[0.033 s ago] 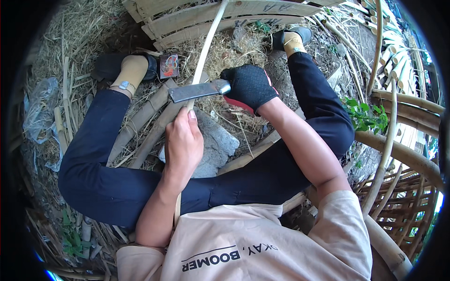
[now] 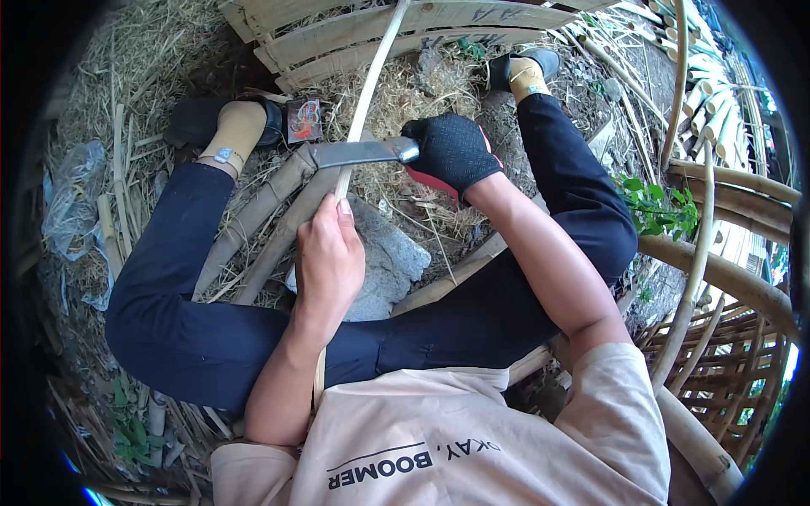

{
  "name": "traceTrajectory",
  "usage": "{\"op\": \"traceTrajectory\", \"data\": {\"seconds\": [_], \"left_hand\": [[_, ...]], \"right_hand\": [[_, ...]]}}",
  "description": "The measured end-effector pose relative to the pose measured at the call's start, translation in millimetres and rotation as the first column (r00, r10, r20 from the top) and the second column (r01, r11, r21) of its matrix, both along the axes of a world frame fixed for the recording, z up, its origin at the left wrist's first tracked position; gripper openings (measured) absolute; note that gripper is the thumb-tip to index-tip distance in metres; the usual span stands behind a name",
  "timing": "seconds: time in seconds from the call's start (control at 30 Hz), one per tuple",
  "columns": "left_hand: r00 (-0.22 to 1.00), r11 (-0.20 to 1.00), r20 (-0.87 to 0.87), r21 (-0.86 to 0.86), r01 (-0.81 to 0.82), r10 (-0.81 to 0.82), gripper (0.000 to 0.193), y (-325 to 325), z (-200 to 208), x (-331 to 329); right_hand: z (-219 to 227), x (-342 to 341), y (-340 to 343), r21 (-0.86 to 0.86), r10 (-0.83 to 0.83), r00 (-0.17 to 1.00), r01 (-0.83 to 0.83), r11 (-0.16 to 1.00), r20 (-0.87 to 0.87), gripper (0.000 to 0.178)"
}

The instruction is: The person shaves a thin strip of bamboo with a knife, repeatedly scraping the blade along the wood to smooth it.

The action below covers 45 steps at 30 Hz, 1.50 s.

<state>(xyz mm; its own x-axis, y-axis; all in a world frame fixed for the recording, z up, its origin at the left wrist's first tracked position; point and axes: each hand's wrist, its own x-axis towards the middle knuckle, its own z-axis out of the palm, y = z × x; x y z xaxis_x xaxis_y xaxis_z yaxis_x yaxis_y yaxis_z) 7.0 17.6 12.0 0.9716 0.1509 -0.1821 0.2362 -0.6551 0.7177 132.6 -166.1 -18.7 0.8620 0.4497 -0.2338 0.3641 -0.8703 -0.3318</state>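
Note:
My bare left hand is closed round a long pale bamboo strip, thumb lying along it. The strip runs away from me past the wooden crate, and its near end reaches back beside my waist. In a black glove with red edging, my right hand grips a knife, its handle hidden in the fist. The broad, blunt-ended blade lies across the strip just beyond my left thumb. Whether its edge cuts into the strip, I cannot tell. A grey stone sits under my left hand, between my legs.
A slatted wooden crate stands at the far side. Thick bamboo poles lie by my left leg. A small red-and-dark packet is beside my left foot. Cut bamboo is piled far right, above a woven basket. Clear plastic lies left.
The knife blade has shifted slightly away from me along the strip and now lies more level across it. My left hand has barely moved and still grips the strip.

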Motion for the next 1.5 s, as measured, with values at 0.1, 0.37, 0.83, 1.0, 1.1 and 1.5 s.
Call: {"op": "traceTrajectory", "data": {"seconds": [0.1,0.37,0.83,1.0,1.1,1.5], "left_hand": [[1.0,1.0,-0.022,-0.008,-0.001,0.001,0.021,-0.3,0.5,-0.3],[0.998,0.998,-0.065,-0.06,0.006,-0.01,0.023,3.6,5.2,-1.5],[0.994,0.995,-0.103,-0.094,-0.029,0.019,0.023,3.9,-2.6,2.2],[0.996,0.997,-0.092,-0.073,-0.008,0.001,0.024,2.9,-2.0,0.9],[0.991,0.998,-0.133,-0.067,-0.013,0.003,0.024,0.2,5.4,3.6],[1.0,0.999,-0.007,-0.03,0.022,-0.022,0.025,-0.6,2.2,0.5]], "right_hand": [[-1.7,3.2,-5.1,0.012,-0.003,1.0,0.003,1.0,0.026,0.016],[-8.6,20.1,-23.9,0.023,-0.195,0.981,0.195,0.981,0.007,0.024],[3.3,-12.1,7.4,0.114,0.094,0.993,-0.086,0.99,-0.072,0.023],[0.5,-12.4,8.1,0.072,0.099,0.992,-0.094,0.993,-0.072,0.023],[-2.1,-10.6,7.0,0.017,0.101,0.995,-0.1,0.995,-0.026,0.021],[-7.5,0.6,-5.2,-0.004,0.059,0.997,-0.058,0.998,0.054,0.017]]}}
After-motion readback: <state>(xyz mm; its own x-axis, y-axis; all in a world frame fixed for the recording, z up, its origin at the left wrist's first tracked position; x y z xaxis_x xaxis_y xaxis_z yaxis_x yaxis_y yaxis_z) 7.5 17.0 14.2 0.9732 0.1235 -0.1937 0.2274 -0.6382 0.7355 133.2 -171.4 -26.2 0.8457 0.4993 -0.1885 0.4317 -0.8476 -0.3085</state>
